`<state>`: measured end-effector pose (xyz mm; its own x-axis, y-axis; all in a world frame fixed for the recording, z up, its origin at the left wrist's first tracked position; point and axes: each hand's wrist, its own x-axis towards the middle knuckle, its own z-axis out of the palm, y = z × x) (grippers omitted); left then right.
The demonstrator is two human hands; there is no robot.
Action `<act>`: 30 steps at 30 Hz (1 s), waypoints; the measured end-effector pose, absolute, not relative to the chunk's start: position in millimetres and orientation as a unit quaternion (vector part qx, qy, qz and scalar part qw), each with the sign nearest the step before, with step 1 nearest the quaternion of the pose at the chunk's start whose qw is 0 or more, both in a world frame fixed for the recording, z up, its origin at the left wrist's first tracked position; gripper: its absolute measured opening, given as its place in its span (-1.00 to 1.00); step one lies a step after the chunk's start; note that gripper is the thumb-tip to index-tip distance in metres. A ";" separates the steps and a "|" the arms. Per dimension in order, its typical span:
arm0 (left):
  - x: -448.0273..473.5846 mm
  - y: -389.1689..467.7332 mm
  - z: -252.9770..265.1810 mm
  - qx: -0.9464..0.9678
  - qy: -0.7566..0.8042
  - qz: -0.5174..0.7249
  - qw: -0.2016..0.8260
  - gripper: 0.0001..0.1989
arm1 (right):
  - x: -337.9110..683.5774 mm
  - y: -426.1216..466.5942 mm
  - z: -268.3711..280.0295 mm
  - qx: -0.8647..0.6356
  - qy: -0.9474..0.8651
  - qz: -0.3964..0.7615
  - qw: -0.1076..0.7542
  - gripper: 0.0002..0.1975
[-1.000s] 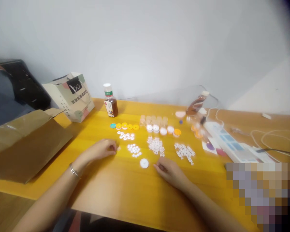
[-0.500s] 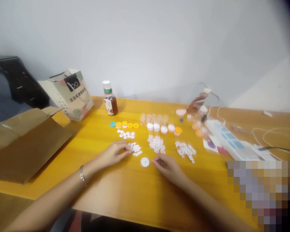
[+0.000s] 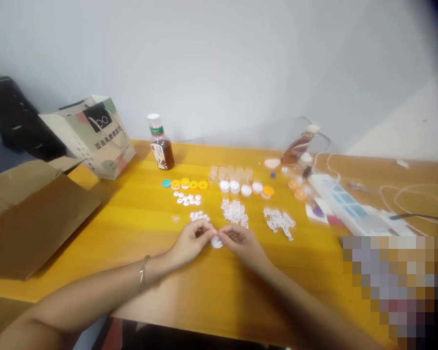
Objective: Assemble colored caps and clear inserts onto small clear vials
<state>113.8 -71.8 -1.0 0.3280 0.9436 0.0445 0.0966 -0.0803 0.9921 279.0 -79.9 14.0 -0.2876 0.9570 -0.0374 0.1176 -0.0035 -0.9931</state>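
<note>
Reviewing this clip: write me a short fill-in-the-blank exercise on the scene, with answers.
1. The left hand and right hand are close together at a round disc coloured ____.
2. A bracelet circles the person's ____ wrist.
3. Right of the blue ring, the other rings in its row have ____ tops.

Missing words: white; left; yellow.

The left hand (image 3: 190,241) is not by the right end of its old spot anymore; it is farther right, close to the right hand (image 3: 247,245). The right hand is a little nearer to it, too. Before, there was a big gap between them. Now their fingertips come together over the white disc (image 3: 216,244) and hide part of it. The tiny clear bits (image 3: 175,218), just covered by the left hand, show again to its left.
</note>
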 end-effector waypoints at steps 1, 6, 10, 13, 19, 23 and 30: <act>114.3 -72.2 -3.2 0.615 0.426 0.402 0.527 -0.84 | 278.7 -80.1 13.1 -0.455 -0.592 0.540 0.388 -0.84; 115.6 -74.5 -10.7 0.632 0.425 0.408 0.503 -0.82 | 277.3 -79.9 6.9 -0.464 -0.594 0.535 0.382 -0.85; 112.7 -73.8 -7.3 0.679 0.418 0.411 0.441 -0.83 | 279.4 -78.4 8.7 -0.458 -0.570 0.569 0.375 -0.85; 107.4 -69.8 -3.1 0.756 0.375 0.418 0.338 -0.83 | 282.9 -77.4 11.5 -0.457 -0.558 0.589 0.366 -0.83; 101.4 -63.6 -3.7 0.840 0.303 0.383 0.235 -0.81 | 285.6 -78.2 12.3 -0.453 -0.562 0.596 0.351 -0.82; 100.4 -63.3 -3.8 0.853 0.293 0.374 0.218 -0.83 | 286.7 -77.7 13.1 -0.453 -0.591 0.573 0.340 -0.82; 98.2 -63.5 -8.0 0.866 0.290 0.365 0.180 -0.85 | 296.6 -80.9 -4.1 -0.462 -0.749 0.300 0.368 -0.79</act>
